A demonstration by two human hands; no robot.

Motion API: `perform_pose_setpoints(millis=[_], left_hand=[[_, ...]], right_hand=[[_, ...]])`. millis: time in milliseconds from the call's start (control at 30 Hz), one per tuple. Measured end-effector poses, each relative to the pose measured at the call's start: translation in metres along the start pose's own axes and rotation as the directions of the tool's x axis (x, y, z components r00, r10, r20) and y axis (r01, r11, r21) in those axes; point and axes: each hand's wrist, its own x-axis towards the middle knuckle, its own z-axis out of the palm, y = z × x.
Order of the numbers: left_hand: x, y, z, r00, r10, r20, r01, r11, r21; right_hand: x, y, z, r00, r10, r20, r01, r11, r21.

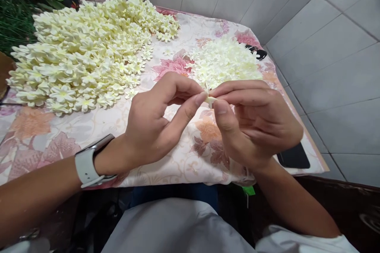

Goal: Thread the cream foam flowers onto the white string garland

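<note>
Between my fingertips, over the middle of the table, is a small pale flower (pixel 210 100), mostly covered by the fingers. My left hand (pixel 166 116) pinches it from the left with thumb and forefinger. From the right, my right hand (pixel 252 120) grips its other side between thumb and fingers. Just beyond my hands lies a pile of whitish flowers (pixel 227 61). A larger heap of cream-yellow flowers (pixel 86 51) spreads over the left and back of the table.
The table (pixel 97 126) has a floral cloth. A black phone (pixel 293 156) lies by its right edge, a black object (pixel 260 53) behind the smaller pile. Green strands (pixel 16 23) sit at the far left. Tiled walls (pixel 335 71) border the back and right.
</note>
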Motion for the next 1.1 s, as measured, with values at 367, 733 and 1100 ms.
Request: perform_pose_setpoints(millis=[367,733,1100], left_hand=[[0.014,0.000,-0.001,0.901,-0.423,0.094,0.427,0.827,-0.365],[0.018,-0.021,-0.001,0.873,-0.479,0.097,0.471,0.773,-0.425],[0.009,-0.025,0.000,0.987,-0.076,0.143,0.055,0.988,0.142]], right_hand=[[0.001,-0.002,0.005,0.960,0.214,-0.182,-0.202,0.976,0.086],[0.011,0.013,-0.006,0.923,0.354,-0.148,-0.342,0.934,0.102],[0.009,0.006,0.001,0.732,0.641,0.230,-0.670,0.618,0.411]])
